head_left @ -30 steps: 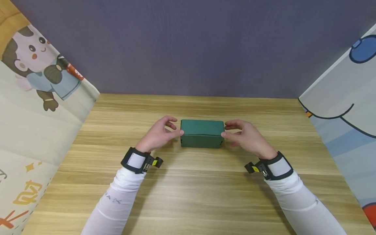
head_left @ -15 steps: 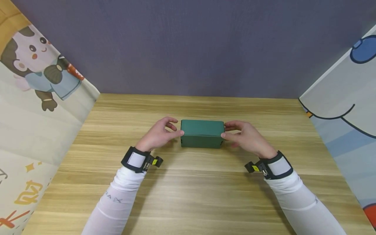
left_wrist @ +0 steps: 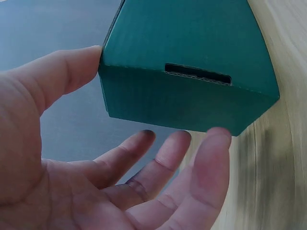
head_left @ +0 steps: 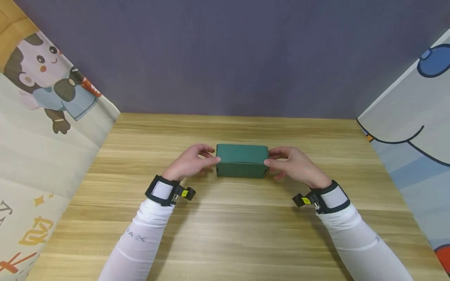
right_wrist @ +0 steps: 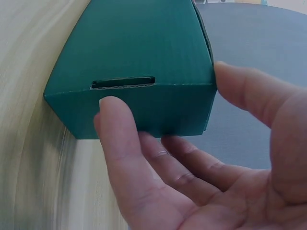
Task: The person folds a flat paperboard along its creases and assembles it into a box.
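Note:
In the head view a green cardboard box [head_left: 241, 154] with its lid closed sits on the wooden table, between both hands. My left hand [head_left: 191, 160] is at its left end, the thumb touching the lid's front corner; the left wrist view shows the other fingers [left_wrist: 168, 153] spread loosely beside the end wall. At the right end, my right hand [head_left: 291, 163] mirrors this: its thumb [right_wrist: 240, 86] meets the lid edge and its relaxed fingers lie close to the end wall. Each wrist view shows a narrow slot [right_wrist: 122, 82] along a box edge.
The wood-grain table [head_left: 239, 230] runs under both arms. A dark blue-grey panel [head_left: 232, 58] stands behind it. Cartoon-printed cloths hang at the left [head_left: 42, 156] and right [head_left: 418, 128] sides. Both wrists wear black straps with small cameras.
The fingers of both hands have shifted slightly; the left fingers are a little nearer the box end. Both thumbs stay at the lid corners, and the box holds its place.

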### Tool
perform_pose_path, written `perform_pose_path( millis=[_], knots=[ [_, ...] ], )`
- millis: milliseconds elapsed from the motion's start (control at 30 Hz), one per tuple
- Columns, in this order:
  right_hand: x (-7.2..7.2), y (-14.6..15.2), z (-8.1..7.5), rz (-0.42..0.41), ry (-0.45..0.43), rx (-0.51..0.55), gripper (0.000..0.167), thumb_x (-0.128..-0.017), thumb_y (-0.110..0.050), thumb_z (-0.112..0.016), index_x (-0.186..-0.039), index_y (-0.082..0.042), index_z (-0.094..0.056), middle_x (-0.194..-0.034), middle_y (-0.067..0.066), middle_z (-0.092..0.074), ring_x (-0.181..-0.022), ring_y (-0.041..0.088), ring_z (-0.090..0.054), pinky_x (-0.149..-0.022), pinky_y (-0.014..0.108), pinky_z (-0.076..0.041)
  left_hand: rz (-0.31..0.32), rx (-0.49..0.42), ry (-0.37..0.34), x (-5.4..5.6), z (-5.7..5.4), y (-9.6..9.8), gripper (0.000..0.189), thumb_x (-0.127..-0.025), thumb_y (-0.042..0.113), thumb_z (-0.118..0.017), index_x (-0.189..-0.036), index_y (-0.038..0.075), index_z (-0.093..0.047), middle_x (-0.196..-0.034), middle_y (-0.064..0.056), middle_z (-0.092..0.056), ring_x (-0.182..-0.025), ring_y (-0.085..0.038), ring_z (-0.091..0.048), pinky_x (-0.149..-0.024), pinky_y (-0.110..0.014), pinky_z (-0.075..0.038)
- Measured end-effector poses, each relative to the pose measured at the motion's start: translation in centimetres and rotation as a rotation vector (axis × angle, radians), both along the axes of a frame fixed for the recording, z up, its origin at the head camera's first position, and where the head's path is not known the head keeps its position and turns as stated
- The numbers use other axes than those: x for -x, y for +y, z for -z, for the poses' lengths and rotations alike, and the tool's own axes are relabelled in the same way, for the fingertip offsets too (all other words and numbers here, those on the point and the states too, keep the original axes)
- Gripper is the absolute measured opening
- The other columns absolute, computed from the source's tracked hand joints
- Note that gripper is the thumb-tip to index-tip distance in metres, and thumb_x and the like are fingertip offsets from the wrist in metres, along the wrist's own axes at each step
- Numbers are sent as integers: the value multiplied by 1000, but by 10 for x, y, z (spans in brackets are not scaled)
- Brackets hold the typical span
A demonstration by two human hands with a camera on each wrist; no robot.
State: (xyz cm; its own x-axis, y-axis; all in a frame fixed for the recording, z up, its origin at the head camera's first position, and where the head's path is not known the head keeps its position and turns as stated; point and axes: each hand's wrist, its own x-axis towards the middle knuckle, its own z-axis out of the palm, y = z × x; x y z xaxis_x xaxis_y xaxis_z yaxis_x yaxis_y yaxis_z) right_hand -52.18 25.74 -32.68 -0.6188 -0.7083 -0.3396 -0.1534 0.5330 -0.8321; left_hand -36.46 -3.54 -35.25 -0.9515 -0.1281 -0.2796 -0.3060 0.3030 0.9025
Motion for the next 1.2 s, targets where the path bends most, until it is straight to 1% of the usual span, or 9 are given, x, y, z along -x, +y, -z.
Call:
perform_pose_path(
  millis=[167,267,467,633,800,867,1000,1100,1200],
  knots=[
    [-10,0,6,26,-59,3,69,-87,-42,-71,-137,-3,-45,-129,19,-56,-104,38,-65,-76,47,-58,19,-51,-33,-6,4,1,57,-88,39,-69,-131,6,-51,-120,-14,-57,-100,-36,-66,-81,-46,-57],
    [-17,-1,8,39,-82,9,67,-89,-40,-69,-138,-1,-44,-127,21,-58,-106,39,-64,-77,48,-58,14,-65,-45,-10,6,3,55,-88,38,-68,-129,6,-51,-119,-15,-59,-100,-36,-66,-81,-46,-57],
    [-33,-2,10,73,-78,40,63,-90,-38,-67,-135,0,-45,-124,22,-59,-105,39,-64,-76,46,-59,11,-92,-27,-18,8,6,55,-89,37,-67,-128,2,-50,-118,-17,-59,-99,-39,-65,-82,-47,-57],
    [-48,-3,7,101,-63,78,60,-91,-38,-66,-132,1,-47,-122,22,-58,-104,41,-64,-77,47,-58,9,-79,7,-26,4,7,54,-90,40,-66,-127,3,-51,-115,-15,-59,-97,-39,-65,-81,-48,-57],
    [-62,-4,2,142,29,55,66,-88,-49,-66,-133,-4,-48,-124,17,-57,-107,38,-62,-79,45,-58,-6,-43,54,-35,-3,7,58,-89,49,-64,-125,6,-53,-111,-13,-60,-98,-38,-65,-84,-50,-55],
    [-66,-4,1,158,86,35,70,-86,-55,-65,-134,-6,-48,-126,14,-56,-109,34,-62,-81,43,-58,-17,-28,72,-38,-5,7,58,-88,53,-64,-123,8,-54,-110,-13,-61,-99,-37,-64,-84,-52,-54],
    [-76,-5,0,197,167,37,75,-84,-64,-61,-134,-8,-50,-129,10,-56,-111,27,-61,-82,40,-57,-32,-12,116,-44,-7,9,60,-87,58,-61,-121,9,-55,-111,-11,-62,-99,-34,-64,-83,-52,-54],
    [-85,-7,0,237,197,64,74,-84,-64,-60,-132,-9,-52,-129,9,-57,-111,25,-61,-82,39,-58,-57,-20,146,-47,-7,10,61,-87,59,-61,-122,9,-54,-114,-9,-60,-97,-32,-64,-81,-51,-55],
    [-94,-9,1,283,217,93,69,-85,-63,-60,-128,-9,-55,-126,8,-59,-108,25,-62,-81,42,-58,-80,-19,167,-50,-6,10,61,-87,59,-60,-121,9,-54,-115,-8,-58,-91,-28,-65,-76,-46,-57]
  ],
)
